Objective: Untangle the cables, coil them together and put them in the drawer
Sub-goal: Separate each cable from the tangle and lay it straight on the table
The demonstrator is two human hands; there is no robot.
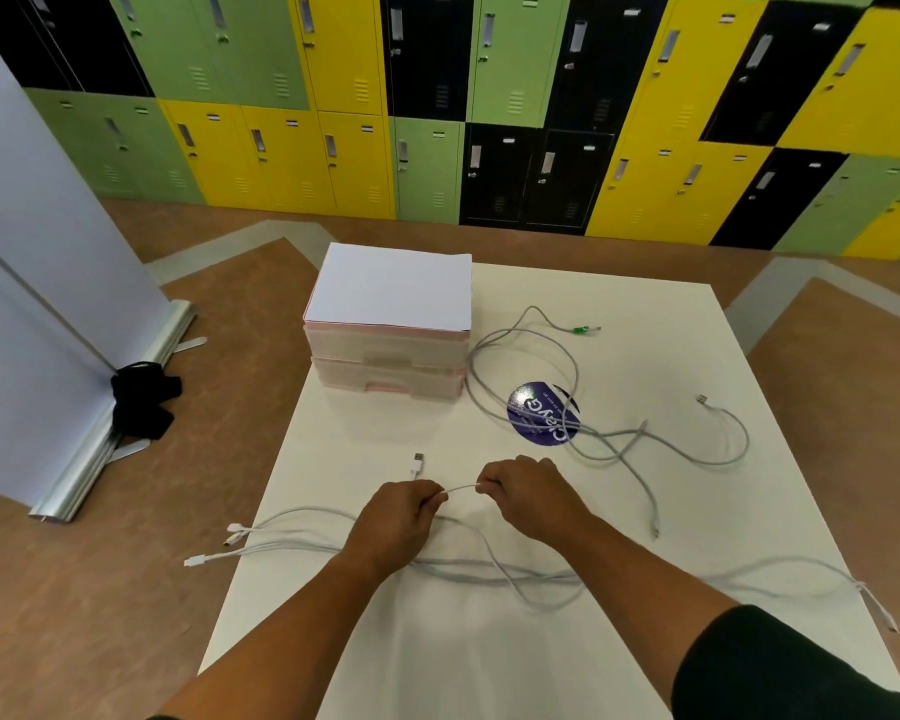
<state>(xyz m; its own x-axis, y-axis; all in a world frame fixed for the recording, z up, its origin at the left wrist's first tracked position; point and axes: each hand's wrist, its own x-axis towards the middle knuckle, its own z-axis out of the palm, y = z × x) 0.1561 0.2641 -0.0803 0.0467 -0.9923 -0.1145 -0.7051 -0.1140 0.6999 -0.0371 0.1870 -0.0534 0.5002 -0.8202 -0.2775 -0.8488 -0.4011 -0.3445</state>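
— What are the hands doing?
— The left hand (401, 517) and right hand (528, 493) are both curled. Each pinches the same white cable (461, 490), and a short stretch runs taut between them.
— And the other cables?
— Grey cables (614, 434) lie looped on the counter (645, 345) beside the closed drawer unit (385, 366), some crossing a purple sticker (541, 413).

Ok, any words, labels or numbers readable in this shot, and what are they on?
"C": first letter of a big white upside-down word on the purple sticker; the rest is unclear.
Small print on the sticker: too small to read.
Tags on the locker doors: too blurred to read.
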